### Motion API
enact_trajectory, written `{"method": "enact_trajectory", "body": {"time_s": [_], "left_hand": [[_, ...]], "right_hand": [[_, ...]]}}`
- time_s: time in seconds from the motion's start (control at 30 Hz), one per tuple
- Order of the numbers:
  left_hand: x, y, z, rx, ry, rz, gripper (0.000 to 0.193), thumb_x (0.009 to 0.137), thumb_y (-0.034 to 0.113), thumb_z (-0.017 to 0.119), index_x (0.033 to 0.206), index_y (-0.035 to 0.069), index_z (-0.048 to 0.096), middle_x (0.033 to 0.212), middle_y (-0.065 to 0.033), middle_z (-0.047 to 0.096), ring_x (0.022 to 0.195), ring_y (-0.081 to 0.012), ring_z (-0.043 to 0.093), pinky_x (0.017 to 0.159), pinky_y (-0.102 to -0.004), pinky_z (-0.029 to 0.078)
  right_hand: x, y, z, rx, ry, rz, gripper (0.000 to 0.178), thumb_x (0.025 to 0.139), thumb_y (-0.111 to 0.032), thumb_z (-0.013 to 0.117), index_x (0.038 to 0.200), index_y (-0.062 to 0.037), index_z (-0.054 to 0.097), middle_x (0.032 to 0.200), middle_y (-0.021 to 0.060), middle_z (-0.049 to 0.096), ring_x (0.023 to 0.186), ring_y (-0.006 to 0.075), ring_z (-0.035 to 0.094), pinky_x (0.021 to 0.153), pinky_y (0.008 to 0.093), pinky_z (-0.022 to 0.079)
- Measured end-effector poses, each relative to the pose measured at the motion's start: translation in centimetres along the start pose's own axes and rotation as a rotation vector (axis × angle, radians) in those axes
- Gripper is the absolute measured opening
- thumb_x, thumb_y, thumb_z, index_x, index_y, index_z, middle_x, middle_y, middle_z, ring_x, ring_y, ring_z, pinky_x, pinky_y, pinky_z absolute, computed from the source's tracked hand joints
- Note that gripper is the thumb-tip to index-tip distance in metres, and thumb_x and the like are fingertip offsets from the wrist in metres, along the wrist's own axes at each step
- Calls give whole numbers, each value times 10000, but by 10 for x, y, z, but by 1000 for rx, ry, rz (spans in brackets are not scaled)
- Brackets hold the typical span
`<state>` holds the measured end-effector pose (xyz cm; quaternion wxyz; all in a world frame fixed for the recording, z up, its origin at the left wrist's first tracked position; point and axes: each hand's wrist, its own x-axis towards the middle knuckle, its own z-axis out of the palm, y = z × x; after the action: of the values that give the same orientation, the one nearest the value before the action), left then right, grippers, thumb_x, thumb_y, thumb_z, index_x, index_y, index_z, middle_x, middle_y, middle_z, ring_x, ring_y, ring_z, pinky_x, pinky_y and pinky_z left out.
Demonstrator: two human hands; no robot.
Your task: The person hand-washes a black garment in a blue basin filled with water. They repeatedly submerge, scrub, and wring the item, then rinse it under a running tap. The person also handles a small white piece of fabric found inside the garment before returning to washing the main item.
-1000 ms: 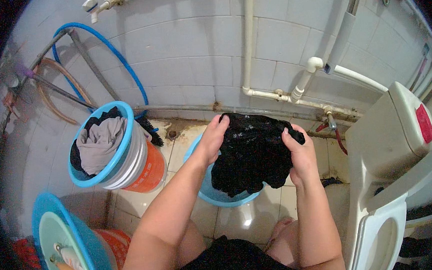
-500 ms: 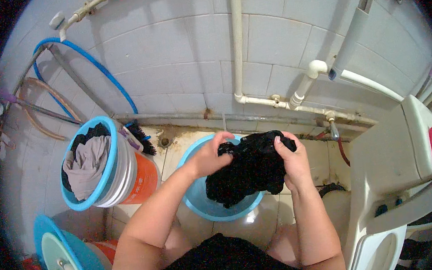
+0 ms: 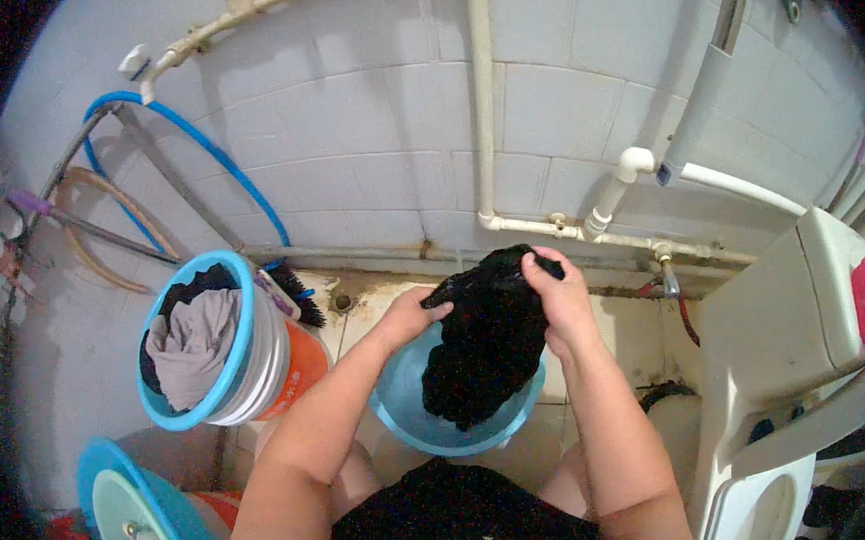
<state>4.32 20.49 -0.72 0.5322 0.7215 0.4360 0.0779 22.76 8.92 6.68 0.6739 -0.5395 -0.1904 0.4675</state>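
Currently, the left hand (image 3: 411,318) is clamped on the upper left edge of a black cloth (image 3: 485,337), which hangs over the light-blue basin (image 3: 398,398) toward its near rim, while the right hand (image 3: 561,306) pinches its upper right edge, thumb on top.

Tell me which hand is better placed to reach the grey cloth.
Left, most likely. The left hand is nearer to the grey cloth, on the same side; the right hand is farther off, at the right of the black cloth. Both grip the black cloth, so the left must first let go.
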Motion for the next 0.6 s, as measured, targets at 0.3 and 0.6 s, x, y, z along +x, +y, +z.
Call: {"method": "enact_trajectory", "body": {"time_s": [0.3,0.6], "left_hand": [[-20,13,-38,-703,424,273,221,842,96,473,1038,30,550,923,-31,595,835,-138,536,771,-285,428],[-59,11,-69,-174,146,432,515,705,263,615,1122,-16,498,1039,-176,588,951,-242,556,832,-331,430]], "right_hand": [[28,29,-28,-42,160,-167,252,806,-190,646,992,-30,589,838,51,602,727,136,543,636,268,449],[-7,-29,18,104,7,-90,157,876,-227,550,939,-84,533,881,50,585,781,207,571,677,353,479]]}}
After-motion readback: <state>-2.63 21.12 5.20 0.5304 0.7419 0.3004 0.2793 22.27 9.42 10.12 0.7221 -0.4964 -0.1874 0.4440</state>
